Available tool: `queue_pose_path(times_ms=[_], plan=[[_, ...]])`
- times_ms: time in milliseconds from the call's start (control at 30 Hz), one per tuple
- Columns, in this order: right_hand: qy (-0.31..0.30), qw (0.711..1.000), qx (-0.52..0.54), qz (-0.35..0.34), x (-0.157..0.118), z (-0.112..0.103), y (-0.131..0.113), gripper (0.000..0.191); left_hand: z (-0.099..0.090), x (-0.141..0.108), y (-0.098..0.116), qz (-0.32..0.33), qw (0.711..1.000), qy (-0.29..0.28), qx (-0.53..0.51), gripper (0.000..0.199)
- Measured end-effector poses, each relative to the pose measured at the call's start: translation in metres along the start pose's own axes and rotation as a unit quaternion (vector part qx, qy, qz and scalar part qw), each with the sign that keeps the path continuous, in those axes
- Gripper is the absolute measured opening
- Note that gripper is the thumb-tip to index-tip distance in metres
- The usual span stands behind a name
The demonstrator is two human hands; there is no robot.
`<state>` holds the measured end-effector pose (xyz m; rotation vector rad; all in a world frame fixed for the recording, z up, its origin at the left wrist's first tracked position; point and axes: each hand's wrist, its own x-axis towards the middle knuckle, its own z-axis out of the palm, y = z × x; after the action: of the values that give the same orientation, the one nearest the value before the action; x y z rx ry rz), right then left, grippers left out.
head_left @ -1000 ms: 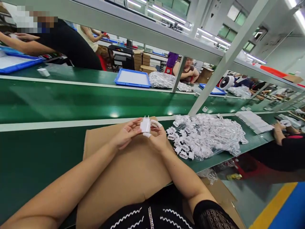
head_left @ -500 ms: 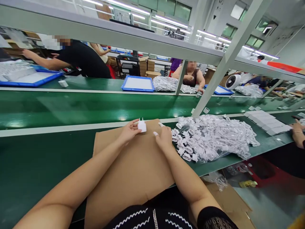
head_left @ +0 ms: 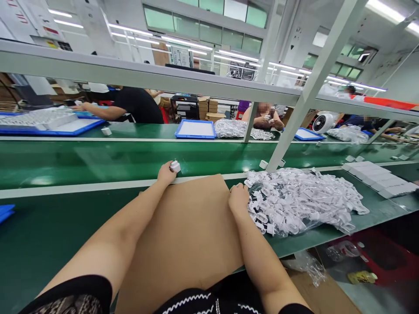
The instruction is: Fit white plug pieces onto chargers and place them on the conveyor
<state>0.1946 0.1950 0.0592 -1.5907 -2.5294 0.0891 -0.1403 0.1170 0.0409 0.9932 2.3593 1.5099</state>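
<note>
In the head view, a sheet of brown cardboard (head_left: pixel 193 235) lies on the green desk (head_left: pixel 49 244) in front of the person. To its right, a clear plastic bag (head_left: pixel 310 196) spreads out, full of loose white plastic parts, some spilling from its near left side. Past the bag sit flat white boxes (head_left: pixel 379 179), side by side. A slanted white post (head_left: pixel 291 122) rises behind the bag and blocks part of the far side. Small white pieces (head_left: pixel 263 164) rest by its foot. The corner of a blue tray (head_left: pixel 5 211) shows at the left edge. Across the green belt (head_left: pixel 98 155), another tray (head_left: pixel 195 129), blue with a white inside, lies near other workers.

The left hand (head_left: pixel 167 172) is narrowed around a white plug (head_left: pixel 176 166), which is at the near side of the belt, just beyond the cardboard; whether it touches the belt is unclear. The plug is small and blocky, its finer details too small to tell. The right hand (head_left: pixel 239 197) has curled fingers beside the bag's left edge; whether it grips anything cannot be told.
</note>
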Motion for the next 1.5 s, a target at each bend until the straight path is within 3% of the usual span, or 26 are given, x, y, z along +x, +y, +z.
queue_pose_path(times_ms=[133, 233, 300, 433, 533, 667, 767, 900, 1000, 1133, 1267, 1500], plan=[[0.013, 1.000, 0.014, 0.012, 0.002, -0.005, 0.003, 0.035, -0.005, -0.012, -0.001, -0.043, 0.996, 0.077, 0.026, 0.082], [0.032, 0.999, 0.031, 0.009, 0.002, -0.007, 0.004, 0.036, 0.000, -0.040, 0.000, -0.009, 0.994, 0.102, 0.035, 0.077], [0.041, 0.998, 0.043, 0.006, 0.002, -0.006, 0.004, 0.040, 0.009, -0.072, -0.001, 0.055, 0.998, 0.040, 0.013, 0.063], [0.055, 0.997, 0.057, 0.012, 0.003, -0.006, 0.006, 0.045, 0.034, -0.143, -0.004, 0.153, 0.973, -0.160, -0.063, 0.045], [0.050, 0.998, 0.034, 0.015, 0.003, -0.006, 0.007, 0.043, 0.045, -0.175, -0.004, 0.194, 0.958, -0.203, -0.049, 0.034], [0.053, 0.998, 0.013, 0.024, 0.003, -0.008, 0.006, 0.037, 0.044, -0.184, 0.001, 0.218, 0.953, -0.210, -0.015, 0.027], [0.098, 0.995, 0.027, 0.019, 0.002, -0.010, 0.006, 0.036, 0.041, -0.181, 0.002, 0.217, 0.951, -0.217, -0.026, 0.027], [0.146, 0.980, 0.122, -0.050, 0.003, -0.004, 0.002, 0.039, 0.043, -0.179, -0.001, 0.187, 0.960, -0.197, -0.069, 0.036], [0.099, 0.937, 0.313, -0.116, 0.004, 0.010, -0.008, 0.030, 0.047, -0.178, -0.005, 0.146, 0.968, -0.168, -0.118, 0.048], [-0.028, 0.817, 0.571, -0.074, -0.003, 0.029, -0.031, 0.033, 0.048, -0.178, -0.004, 0.098, 0.967, -0.153, -0.179, 0.051], [-0.105, 0.742, 0.661, -0.048, -0.019, 0.035, -0.048, 0.043, 0.043, -0.180, 0.003, 0.121, 0.962, -0.169, -0.176, 0.028], [-0.164, 0.674, 0.720, 0.007, -0.027, 0.037, -0.056, 0.053, 0.038, -0.180, 0.004, 0.084, 0.962, -0.193, -0.173, 0.039]])
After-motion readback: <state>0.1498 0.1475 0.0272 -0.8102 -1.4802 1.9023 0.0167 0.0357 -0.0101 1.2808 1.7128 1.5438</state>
